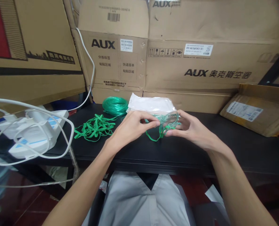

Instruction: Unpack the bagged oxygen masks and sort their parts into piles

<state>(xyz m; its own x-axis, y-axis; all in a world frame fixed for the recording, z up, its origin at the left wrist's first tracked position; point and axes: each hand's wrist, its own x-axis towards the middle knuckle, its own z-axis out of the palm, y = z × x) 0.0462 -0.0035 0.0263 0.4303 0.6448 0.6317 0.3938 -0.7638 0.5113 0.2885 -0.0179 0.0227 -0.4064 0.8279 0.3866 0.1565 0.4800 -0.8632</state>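
Between my hands is a clear, green-tinted plastic mask [171, 118], held above the black table. A green elastic strap [153, 138] hangs in a loop below it. My left hand [138, 125] is closed, thumb and forefinger pinching the mask's left side. On the other side my right hand [193, 126] has its fingers curled around the mask's right edge, the thumb below. Fingers hide part of the mask, and I cannot make out how the strap joins it. Left of my left hand lies a tangled pile of green elastic straps [96, 128]. Behind it sits a coil of green tubing [115, 105].
White and clear plastic packaging [151, 104] lies behind my hands. At the left stands a white power strip [39, 135] with plugs and looping white cables. Large cardboard boxes [200, 62] line the back of the black table [139, 157]; a smaller taped box [257, 110] sits right.
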